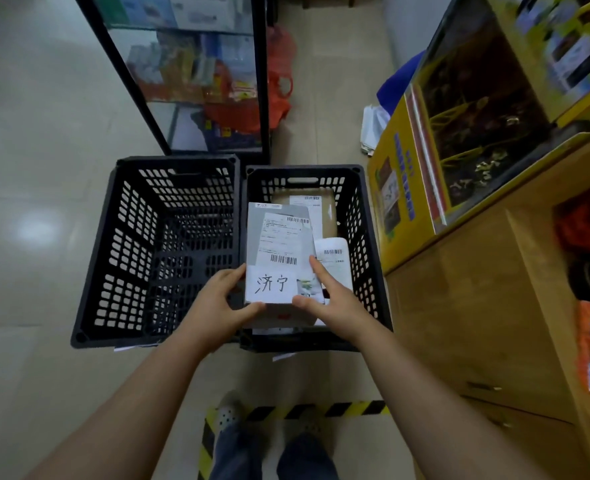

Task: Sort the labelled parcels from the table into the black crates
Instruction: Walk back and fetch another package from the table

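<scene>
Parcel (279, 251) going into right crate (369, 244).
Holding near corners, left hand (217, 303) and right hand (331, 296) pinching both sides; looking flat, light, bendy, slippery, needing two-side hold.

Pale glossy floor tiles (37, 140) carry a soft patch of reflected light at the left. A black-framed glass cabinet (196, 74) stands at the back, blurred boxes on its shelves, with a red bag (279, 77) just beside it. On the right runs a light wooden counter (487, 306), bearing a yellow display case (459, 133). Yellow-and-black hazard tape (321, 410) crosses the floor near the bottom.
</scene>
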Tool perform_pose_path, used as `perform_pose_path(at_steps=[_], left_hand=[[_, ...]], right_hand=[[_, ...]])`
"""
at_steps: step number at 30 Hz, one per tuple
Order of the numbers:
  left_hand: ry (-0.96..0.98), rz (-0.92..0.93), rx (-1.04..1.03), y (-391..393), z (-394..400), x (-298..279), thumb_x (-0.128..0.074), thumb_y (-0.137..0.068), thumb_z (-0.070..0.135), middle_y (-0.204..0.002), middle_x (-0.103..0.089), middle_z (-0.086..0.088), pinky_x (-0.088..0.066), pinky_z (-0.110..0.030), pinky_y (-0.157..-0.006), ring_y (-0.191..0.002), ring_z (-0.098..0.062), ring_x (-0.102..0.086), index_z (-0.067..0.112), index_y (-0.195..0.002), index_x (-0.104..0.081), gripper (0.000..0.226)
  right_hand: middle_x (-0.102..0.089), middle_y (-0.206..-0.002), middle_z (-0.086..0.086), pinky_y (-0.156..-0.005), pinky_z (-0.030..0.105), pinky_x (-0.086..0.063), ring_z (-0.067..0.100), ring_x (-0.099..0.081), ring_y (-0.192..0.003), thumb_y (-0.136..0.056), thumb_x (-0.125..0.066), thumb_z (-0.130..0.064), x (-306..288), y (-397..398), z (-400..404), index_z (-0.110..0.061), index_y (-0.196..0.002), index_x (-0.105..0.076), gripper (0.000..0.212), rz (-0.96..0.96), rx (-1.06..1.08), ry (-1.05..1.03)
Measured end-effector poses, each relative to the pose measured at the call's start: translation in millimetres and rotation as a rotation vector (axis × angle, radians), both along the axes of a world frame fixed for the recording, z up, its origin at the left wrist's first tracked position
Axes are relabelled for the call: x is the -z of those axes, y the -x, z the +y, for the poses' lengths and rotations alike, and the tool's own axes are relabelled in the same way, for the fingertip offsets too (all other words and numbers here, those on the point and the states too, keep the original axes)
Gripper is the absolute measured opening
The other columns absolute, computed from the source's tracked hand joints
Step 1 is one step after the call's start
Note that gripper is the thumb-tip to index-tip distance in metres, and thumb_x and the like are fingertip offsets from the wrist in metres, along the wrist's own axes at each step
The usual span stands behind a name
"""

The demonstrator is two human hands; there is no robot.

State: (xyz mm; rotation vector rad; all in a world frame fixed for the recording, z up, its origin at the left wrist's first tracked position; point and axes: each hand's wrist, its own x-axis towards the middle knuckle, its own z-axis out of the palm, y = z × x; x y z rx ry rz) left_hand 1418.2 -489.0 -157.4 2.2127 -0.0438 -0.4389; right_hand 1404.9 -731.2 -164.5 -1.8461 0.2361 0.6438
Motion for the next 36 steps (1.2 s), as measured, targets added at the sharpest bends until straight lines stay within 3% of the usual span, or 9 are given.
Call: perform_pose_path(at_steps=[3,8,12,16,18,23,28,33,36], left_hand=[[0.01,0.022,-0.015,-5.5,5.3,19.0,-0.075,-0.081,0.037,-0.13,-0.048,0.01,-0.04,-0.025,-0.095,-0.116,-0.006,-0.047,0.026,-0.148,-0.038,0.077],[0.019,0.057,-0.016,-11.5,8.0,50.9,-0.075,-0.08,0.038,-0.132,-0.046,0.011,-0.04,-0.027,-0.099,-0.12,-0.008,-0.045,0.027,-0.148,-0.037,0.078],[0.062,0.087,-0.016,-14.4,7.5,68.1,-0.076,-0.08,0.036,-0.131,-0.049,0.01,-0.044,-0.036,-0.102,-0.121,-0.01,-0.049,0.029,-0.145,-0.041,0.075],[0.086,0.135,-0.023,-11.4,7.3,81.2,-0.077,-0.078,0.037,-0.13,-0.051,0.013,-0.045,-0.038,-0.102,-0.12,-0.009,-0.05,0.032,-0.144,-0.042,0.075],[0.083,0.148,-0.025,-9.0,7.6,87.8,-0.077,-0.078,0.037,-0.127,-0.052,0.015,-0.046,-0.034,-0.098,-0.117,-0.007,-0.051,0.035,-0.143,-0.042,0.074],[0.056,0.174,-0.045,-6.4,9.1,102.8,-0.08,-0.076,0.03,-0.132,-0.055,0.009,-0.048,-0.034,-0.095,-0.114,-0.009,-0.053,0.034,-0.142,-0.043,0.075],[0.003,0.194,-0.036,-2.7,10.0,114.3,-0.083,-0.075,0.025,-0.137,-0.052,0.007,-0.047,-0.039,-0.101,-0.119,-0.011,-0.05,0.025,-0.146,-0.039,0.084],[-0.067,0.157,0.001,2.4,10.4,124.1,-0.083,-0.073,0.027,-0.137,-0.052,0.006,-0.046,-0.037,-0.102,-0.12,-0.013,-0.05,0.022,-0.146,-0.04,0.085],[-0.095,0.132,0.021,5.5,10.5,129.6,-0.082,-0.074,0.028,-0.138,-0.052,0.005,-0.043,-0.039,-0.104,-0.124,-0.015,-0.047,0.022,-0.146,-0.041,0.083]], right_hand=[[-0.03,-0.139,-0.025,-0.112,0.027,-0.029,0.0,-0.027,-0.134,-0.094,-0.066,-0.042,20.9,-6.9,9.9,-0.043,-0.157,-0.011,0.084,0.028,-0.006,-0.005],[-0.032,-0.146,-0.02,-0.117,0.039,-0.03,0.007,-0.032,-0.138,-0.09,-0.064,-0.048,54.2,-10.0,17.4,-0.044,-0.157,-0.003,0.091,0.041,0.003,0.022],[-0.034,-0.146,-0.025,-0.112,0.034,-0.034,0.002,-0.035,-0.132,-0.076,-0.061,-0.064,71.9,-8.0,16.7,-0.045,-0.157,-0.003,0.102,0.056,0.05,0.049],[-0.028,-0.124,-0.058,-0.103,0.02,-0.034,-0.019,-0.039,-0.119,-0.08,-0.064,-0.061,82.7,-2.1,13.4,-0.048,-0.156,-0.006,0.097,0.052,0.042,0.048],[-0.031,-0.125,-0.052,-0.107,0.026,-0.034,-0.011,-0.041,-0.124,-0.086,-0.067,-0.053,86.0,-1.5,14.0,-0.047,-0.156,-0.008,0.092,0.057,0.024,0.071],[-0.031,-0.154,-0.015,-0.116,0.042,-0.034,0.012,-0.036,-0.141,-0.086,-0.072,-0.049,95.5,-1.9,16.8,-0.041,-0.158,-0.011,0.095,0.036,0.028,0.097],[-0.034,-0.125,-0.037,-0.102,0.028,-0.037,0.005,-0.044,-0.124,-0.081,-0.076,-0.045,105.9,3.2,18.5,-0.048,-0.154,-0.017,0.094,-0.004,0.022,0.144],[-0.042,-0.145,-0.008,-0.112,0.038,-0.04,0.012,-0.045,-0.131,-0.08,-0.08,-0.038,115.7,4.1,22.3,-0.037,-0.158,-0.02,0.098,0.011,0.005,0.153],[-0.042,-0.135,-0.013,-0.104,0.022,-0.039,0.001,-0.041,-0.12,-0.079,-0.081,-0.037,122.6,4.8,24.2,-0.036,-0.155,-0.026,0.094,-0.004,0.001,0.203]])
